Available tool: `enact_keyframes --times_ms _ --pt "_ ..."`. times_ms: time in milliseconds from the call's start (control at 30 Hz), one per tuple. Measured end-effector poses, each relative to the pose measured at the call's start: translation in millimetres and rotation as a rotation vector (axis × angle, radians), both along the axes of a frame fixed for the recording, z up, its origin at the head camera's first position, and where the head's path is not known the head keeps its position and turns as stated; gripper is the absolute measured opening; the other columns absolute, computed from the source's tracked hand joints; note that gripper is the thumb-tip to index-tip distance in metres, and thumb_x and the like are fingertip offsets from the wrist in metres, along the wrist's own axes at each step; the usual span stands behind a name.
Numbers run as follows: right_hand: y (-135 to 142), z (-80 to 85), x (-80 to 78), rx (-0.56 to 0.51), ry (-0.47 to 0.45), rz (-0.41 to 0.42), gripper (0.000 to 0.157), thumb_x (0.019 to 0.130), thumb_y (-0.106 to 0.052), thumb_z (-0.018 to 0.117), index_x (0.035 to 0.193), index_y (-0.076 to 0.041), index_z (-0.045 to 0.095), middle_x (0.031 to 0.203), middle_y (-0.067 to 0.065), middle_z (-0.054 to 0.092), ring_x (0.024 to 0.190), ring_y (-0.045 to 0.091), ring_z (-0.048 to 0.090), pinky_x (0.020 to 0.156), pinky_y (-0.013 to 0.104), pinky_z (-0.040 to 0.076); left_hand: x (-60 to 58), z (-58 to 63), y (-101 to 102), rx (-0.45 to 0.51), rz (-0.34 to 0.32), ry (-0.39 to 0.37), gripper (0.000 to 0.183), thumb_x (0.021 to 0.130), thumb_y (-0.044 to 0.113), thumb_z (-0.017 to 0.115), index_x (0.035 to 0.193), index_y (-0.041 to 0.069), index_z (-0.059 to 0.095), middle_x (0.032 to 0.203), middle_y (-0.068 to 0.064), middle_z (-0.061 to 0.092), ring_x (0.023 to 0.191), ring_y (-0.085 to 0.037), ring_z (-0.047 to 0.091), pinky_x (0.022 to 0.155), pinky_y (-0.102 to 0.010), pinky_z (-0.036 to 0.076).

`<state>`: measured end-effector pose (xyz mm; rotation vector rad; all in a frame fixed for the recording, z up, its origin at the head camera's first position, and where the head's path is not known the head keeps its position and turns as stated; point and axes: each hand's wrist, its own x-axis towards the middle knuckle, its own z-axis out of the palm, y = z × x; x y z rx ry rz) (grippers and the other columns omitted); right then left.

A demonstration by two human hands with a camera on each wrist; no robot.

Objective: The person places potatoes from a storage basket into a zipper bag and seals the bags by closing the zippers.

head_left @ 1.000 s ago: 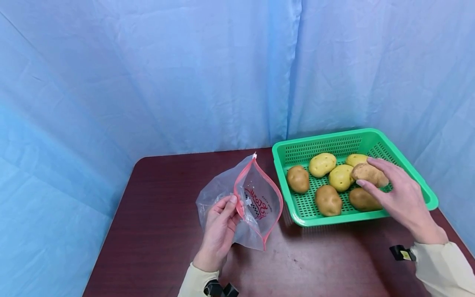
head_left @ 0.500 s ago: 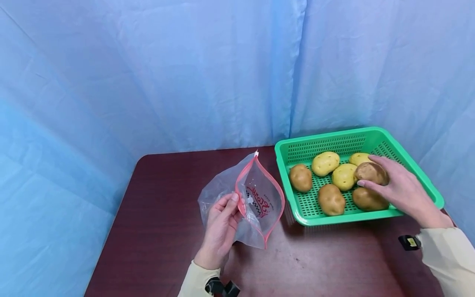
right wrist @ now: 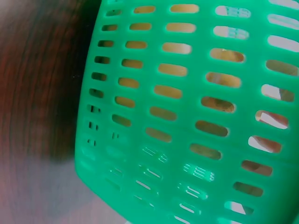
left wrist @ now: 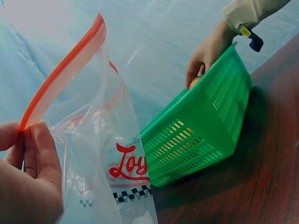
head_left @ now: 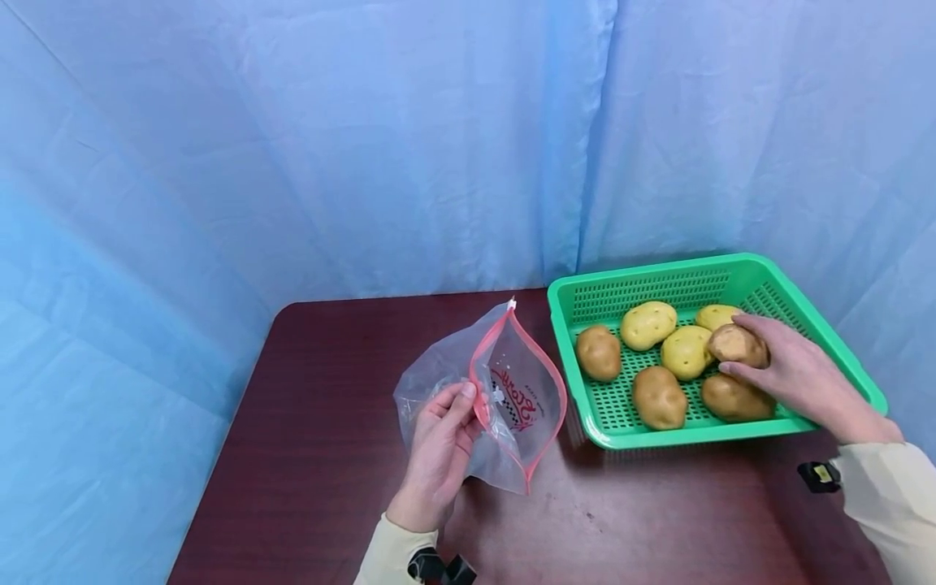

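In the head view my left hand (head_left: 439, 447) pinches the pink zip edge of a clear zipper bag (head_left: 431, 357) between thumb and fingers. The bag's mouth gapes to the right, and red lettering shows on its wall. My right hand (head_left: 800, 374) reaches into a green basket (head_left: 720, 439), thumb and fingers around a brown potato (head_left: 738, 346). That potato sits close over another brown potato (head_left: 737, 398) and beside a yellow potato (head_left: 686, 351). The left wrist view shows the right hand (left wrist: 205, 58) over the basket's rim, the potato mostly hidden behind the wall.
More potatoes lie in the basket: yellow ones (head_left: 647, 325) at the back, brown ones (head_left: 660, 398) at the front and left. The basket stands on the right of a dark red-brown table (head_left: 329, 422). Blue curtains (head_left: 409, 146) hang behind and beside the table.
The potato in my right hand has turned, showing a different side, and stays near the same spot in the basket. My left hand keeps its pinch on the bag. The head view has shifted slightly.
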<state>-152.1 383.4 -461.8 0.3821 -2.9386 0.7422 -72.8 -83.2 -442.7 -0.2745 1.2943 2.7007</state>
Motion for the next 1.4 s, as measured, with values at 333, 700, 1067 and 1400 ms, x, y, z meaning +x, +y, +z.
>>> enact_keyframes --times_ms 333,700,1067,1400 --pt "-0.3 9.6 10.1 -0.004 0.123 -0.049 0.067 0.088 -0.014 0.084 0.143 0.006 0.051 0.133 0.034 0.055 0.114 0.05 0.053 0.081 0.061 0.043 0.2 -0.4 2.6 0.002 -0.012 0.012 0.015 0.104 0.01 0.062 0.097 0.011 0.075 0.087 0.0 0.071 0.078 -0.008 0.066 0.074 -0.021 0.056" --pt "-31.0 36.8 34.9 -0.088 0.216 -0.093 0.072 0.087 -0.017 0.086 0.149 -0.007 0.052 0.14 0.027 0.057 0.12 0.039 0.053 0.081 0.028 0.036 1.7 -0.2 2.2 -0.019 -0.015 -0.002 0.012 0.103 0.011 0.064 0.1 0.012 0.075 0.089 -0.001 0.072 0.078 -0.01 0.067 0.077 -0.023 0.058" --pt "-66.4 56.9 52.2 -0.177 0.344 -0.072 0.077 0.079 -0.009 0.09 0.149 -0.017 0.057 0.139 0.02 0.061 0.114 -0.022 0.039 0.077 0.011 0.035 1.9 -1.1 2.5 -0.018 -0.012 0.002 0.013 0.104 0.01 0.063 0.1 0.012 0.076 0.088 -0.002 0.073 0.078 -0.01 0.068 0.077 -0.023 0.058" --pt "-101.9 69.7 64.5 -0.387 0.371 -0.03 0.077 0.072 0.006 0.09 0.142 -0.014 0.064 0.134 -0.013 0.063 0.111 -0.007 0.057 0.088 0.003 0.042 1.3 -1.2 3.9 -0.014 -0.009 -0.005 0.011 0.103 0.011 0.064 0.1 0.011 0.075 0.088 -0.002 0.072 0.078 -0.01 0.067 0.078 -0.024 0.058"
